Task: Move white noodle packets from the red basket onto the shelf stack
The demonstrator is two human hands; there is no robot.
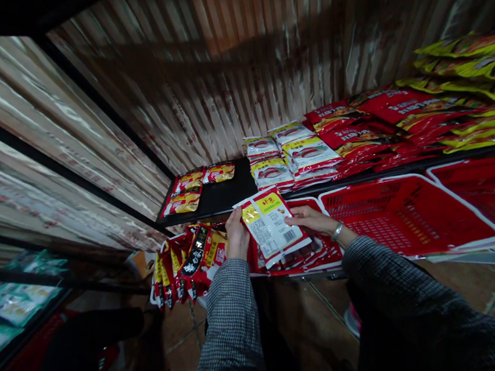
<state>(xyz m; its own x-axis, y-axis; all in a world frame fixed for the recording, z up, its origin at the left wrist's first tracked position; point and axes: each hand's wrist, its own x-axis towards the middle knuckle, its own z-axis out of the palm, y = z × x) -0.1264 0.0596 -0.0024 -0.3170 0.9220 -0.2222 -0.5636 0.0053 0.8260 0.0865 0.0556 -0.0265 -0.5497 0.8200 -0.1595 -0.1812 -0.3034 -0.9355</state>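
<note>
Between my two hands is a flat snack packet (273, 225) with a red, yellow and white printed back and a barcode. My left hand (237, 236) grips its left edge. On the right edge, my right hand (314, 220) holds it with the fingers over the front; a bracelet circles that wrist. Under the packet, a red basket (330, 253) with dark-red packets inside is partly hidden. Beside my left hand, several red, yellow and black packets (208, 253) stand in another basket.
A black shelf (226, 196) carries small red-yellow packets (182, 193), white-yellow packets (309, 151), red packets (356, 137) and yellow-edged packets (478, 79). Red baskets (401, 214) sit below it. Green-white packets (21, 294) lie on a rack at left. A dark-clothed leg (80, 353) shows lower left.
</note>
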